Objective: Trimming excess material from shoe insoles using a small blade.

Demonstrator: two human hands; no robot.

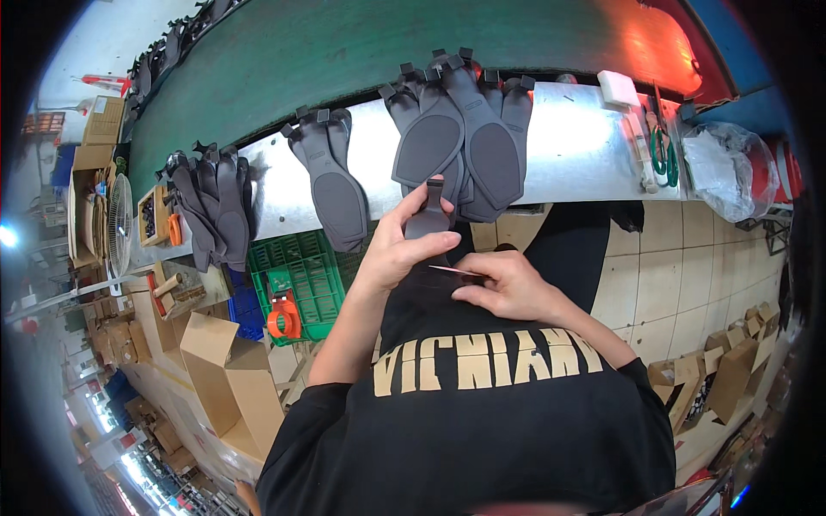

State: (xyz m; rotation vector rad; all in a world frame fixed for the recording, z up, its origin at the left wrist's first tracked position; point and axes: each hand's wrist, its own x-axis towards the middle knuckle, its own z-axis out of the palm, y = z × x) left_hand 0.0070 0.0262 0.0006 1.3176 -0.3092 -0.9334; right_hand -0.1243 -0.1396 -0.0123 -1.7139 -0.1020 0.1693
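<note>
My left hand is closed around a dark heeled shoe sole, held upright over my lap with its heel end at the top. Just right of it, my right hand pinches a thin, pointed, pale strip, whose tip reaches close to the sole's lower part. Too little of this strip shows to tell its kind. Straight ahead of my hands, a pile of dark heeled soles lies on the metal bench edge, its toe ends overhanging toward me.
More soles lie along the metal bench: a small group and a left pile. Behind runs a green conveyor belt. Green-handled scissors, a white block and a plastic bag sit right. A green crate stands lower left.
</note>
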